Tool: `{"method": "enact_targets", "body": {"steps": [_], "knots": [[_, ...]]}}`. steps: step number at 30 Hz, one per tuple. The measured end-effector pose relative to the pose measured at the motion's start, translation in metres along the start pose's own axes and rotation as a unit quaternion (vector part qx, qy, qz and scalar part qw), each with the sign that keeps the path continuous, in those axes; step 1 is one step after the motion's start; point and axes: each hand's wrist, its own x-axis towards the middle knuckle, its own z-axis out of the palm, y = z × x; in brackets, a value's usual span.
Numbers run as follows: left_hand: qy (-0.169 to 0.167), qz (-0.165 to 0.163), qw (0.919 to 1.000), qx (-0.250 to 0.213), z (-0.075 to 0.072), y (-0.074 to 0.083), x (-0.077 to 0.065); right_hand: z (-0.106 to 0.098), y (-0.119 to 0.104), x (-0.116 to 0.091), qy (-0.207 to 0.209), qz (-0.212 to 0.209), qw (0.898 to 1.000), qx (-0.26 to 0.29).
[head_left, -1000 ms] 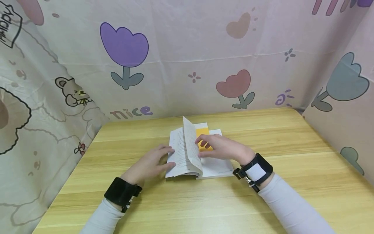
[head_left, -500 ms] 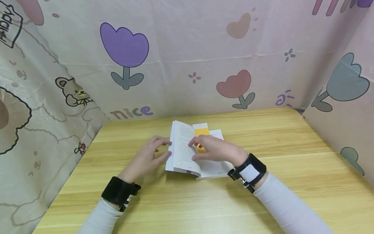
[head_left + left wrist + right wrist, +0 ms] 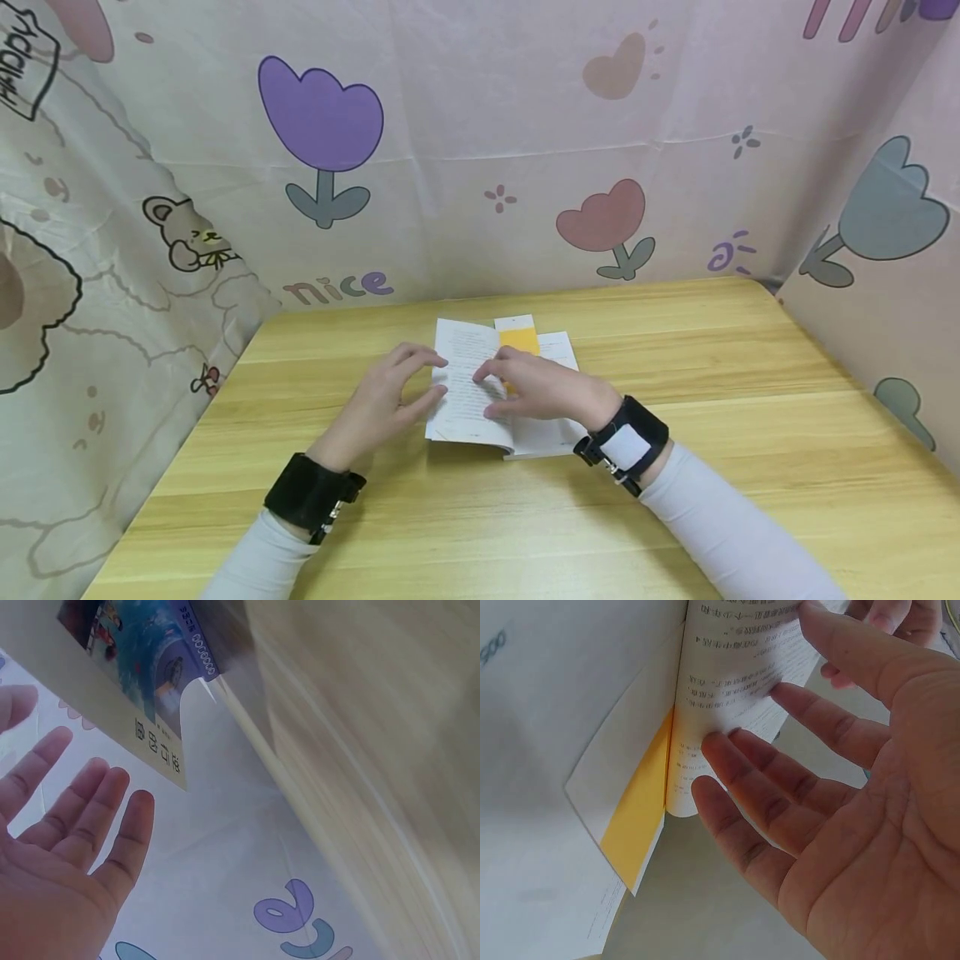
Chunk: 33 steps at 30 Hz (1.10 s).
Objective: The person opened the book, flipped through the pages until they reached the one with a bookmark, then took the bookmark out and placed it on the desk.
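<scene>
An open book [image 3: 459, 421] lies on the wooden table, printed text on its left page and a mostly white page on the right. At the book's left edge is my left hand [image 3: 386, 396], fingers spread and fingertips by the page edge. The left wrist view catches the book's illustrated cover [image 3: 135, 660] from below, raised off the table. My right hand [image 3: 543, 387] lies over the middle, its fairly straight fingertips on the printed page near the spine. A yellow-and-white paper slip [image 3: 637, 817] sits along the spine, partly under my right hand in the head view.
A wooden table [image 3: 480, 517] extends around the book. Behind it and at both sides hangs a pale cloth [image 3: 465, 100] printed with flowers, hearts and a bear. Each wrist wears a black strap [image 3: 307, 496] with a small device.
The raised pages have swung over to the left and now lie flat on the left side. My right hand has followed leftward; my left hand has shifted slightly up along the edge.
</scene>
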Motion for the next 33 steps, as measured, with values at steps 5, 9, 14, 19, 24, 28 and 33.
{"method": "enact_targets", "body": {"steps": [5, 9, 14, 19, 24, 28, 33], "knots": [[-0.022, 0.007, 0.9997, 0.001, 0.004, -0.001, -0.001, 0.003, -0.003, 0.002, 0.004, 0.002, 1.0, -0.016], [-0.047, 0.011, 0.9988, -0.001, 0.009, -0.003, -0.004, 0.007, -0.004, 0.004, 0.01, -0.004, 1.0, -0.028], [-0.069, -0.004, 0.9976, 0.004, 0.014, -0.004, -0.007, 0.01, -0.004, 0.006, 0.015, -0.01, 0.999, -0.034], [-0.08, -0.017, 0.9966, 0.015, 0.017, -0.004, -0.009, 0.01, -0.003, 0.007, 0.011, -0.011, 0.999, -0.034], [-0.101, -0.032, 0.9939, 0.031, 0.017, -0.003, -0.01, 0.01, -0.002, 0.006, 0.01, -0.018, 0.999, -0.033], [-0.12, -0.038, 0.9914, 0.036, 0.017, -0.001, -0.011, 0.009, -0.001, 0.005, 0.012, -0.024, 0.999, -0.024], [-0.146, -0.035, 0.9864, 0.067, 0.019, 0.002, -0.013, 0.008, 0.0, 0.003, 0.013, -0.031, 0.999, -0.015]]}}
